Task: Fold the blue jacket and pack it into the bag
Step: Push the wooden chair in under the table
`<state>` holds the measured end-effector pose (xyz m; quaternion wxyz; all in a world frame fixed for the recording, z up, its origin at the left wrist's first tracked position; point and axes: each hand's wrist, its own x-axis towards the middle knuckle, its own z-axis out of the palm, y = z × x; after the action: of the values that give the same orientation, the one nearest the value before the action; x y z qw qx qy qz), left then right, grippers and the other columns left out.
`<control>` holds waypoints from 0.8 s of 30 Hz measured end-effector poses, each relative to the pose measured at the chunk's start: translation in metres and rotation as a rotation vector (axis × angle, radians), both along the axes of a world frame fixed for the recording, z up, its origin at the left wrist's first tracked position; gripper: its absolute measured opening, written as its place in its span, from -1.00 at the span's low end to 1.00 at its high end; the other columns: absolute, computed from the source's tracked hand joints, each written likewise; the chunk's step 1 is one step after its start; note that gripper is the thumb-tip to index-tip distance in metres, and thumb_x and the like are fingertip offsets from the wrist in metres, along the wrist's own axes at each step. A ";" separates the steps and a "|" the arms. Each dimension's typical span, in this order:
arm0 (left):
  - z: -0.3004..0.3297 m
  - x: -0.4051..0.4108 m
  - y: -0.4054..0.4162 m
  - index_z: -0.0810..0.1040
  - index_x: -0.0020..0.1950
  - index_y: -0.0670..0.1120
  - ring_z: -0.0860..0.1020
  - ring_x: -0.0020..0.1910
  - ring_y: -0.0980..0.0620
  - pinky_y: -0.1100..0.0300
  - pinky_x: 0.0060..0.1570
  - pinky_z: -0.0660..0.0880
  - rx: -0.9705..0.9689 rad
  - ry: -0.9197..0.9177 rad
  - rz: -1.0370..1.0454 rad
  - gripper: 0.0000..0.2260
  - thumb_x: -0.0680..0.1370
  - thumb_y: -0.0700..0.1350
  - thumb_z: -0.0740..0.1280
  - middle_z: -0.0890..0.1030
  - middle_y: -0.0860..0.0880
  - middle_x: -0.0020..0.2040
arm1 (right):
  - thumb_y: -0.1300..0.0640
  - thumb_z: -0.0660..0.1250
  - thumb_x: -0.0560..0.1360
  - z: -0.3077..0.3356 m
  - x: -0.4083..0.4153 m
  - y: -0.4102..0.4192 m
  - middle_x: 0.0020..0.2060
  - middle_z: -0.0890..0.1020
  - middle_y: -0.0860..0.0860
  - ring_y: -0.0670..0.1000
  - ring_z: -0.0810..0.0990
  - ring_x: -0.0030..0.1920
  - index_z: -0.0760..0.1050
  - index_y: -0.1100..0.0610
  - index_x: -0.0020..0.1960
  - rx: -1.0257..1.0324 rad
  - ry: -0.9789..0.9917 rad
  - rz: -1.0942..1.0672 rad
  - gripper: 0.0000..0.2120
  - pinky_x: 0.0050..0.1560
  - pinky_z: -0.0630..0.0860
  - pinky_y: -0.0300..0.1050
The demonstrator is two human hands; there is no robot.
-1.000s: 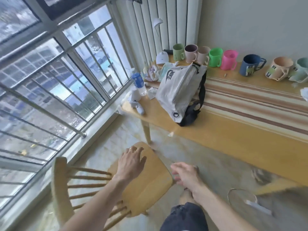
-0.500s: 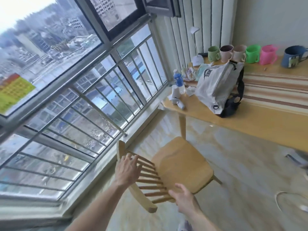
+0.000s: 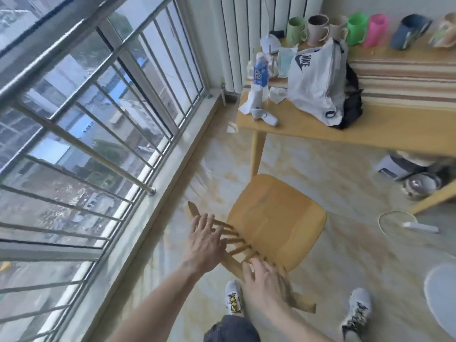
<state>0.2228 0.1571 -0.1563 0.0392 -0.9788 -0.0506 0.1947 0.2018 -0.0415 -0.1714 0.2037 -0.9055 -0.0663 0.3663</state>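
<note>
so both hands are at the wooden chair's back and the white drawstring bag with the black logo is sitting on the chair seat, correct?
Not quite. Left hand and right hand are at the spindle back of the wooden chair, but its seat is bare. The head view shows the white drawstring bag with the black logo on the wooden table by the window. No blue jacket is visible.

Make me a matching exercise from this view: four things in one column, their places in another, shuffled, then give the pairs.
Things:
1. white bag
2. wooden chair
3. blue-labelled bottle
4. row of mugs

Places:
A. on the floor, under both hands
B. along the wall at the back of the table
C. on the table, left of the bag, nearer the window
D. on the table, leaning against a black bag

Pairs: 1-D, 2-A, 3-C, 4-B
</note>
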 end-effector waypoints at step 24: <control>0.008 0.080 0.102 0.55 -0.07 -0.36 0.56 -0.24 -0.19 -0.03 -0.16 0.61 -1.002 0.314 1.212 -0.95 0.52 -0.36 0.35 0.56 -0.26 -0.18 | 0.30 0.53 0.37 0.020 -0.020 -0.031 -0.03 0.70 0.22 0.25 0.67 -0.04 0.61 0.27 -0.03 0.235 0.206 -1.882 -0.79 0.01 0.67 0.12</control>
<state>0.3031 0.2591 -0.1478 -0.5109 -0.6436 -0.4736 0.3170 0.1822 -0.0724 -0.1517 0.5093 -0.5246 0.6713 0.1212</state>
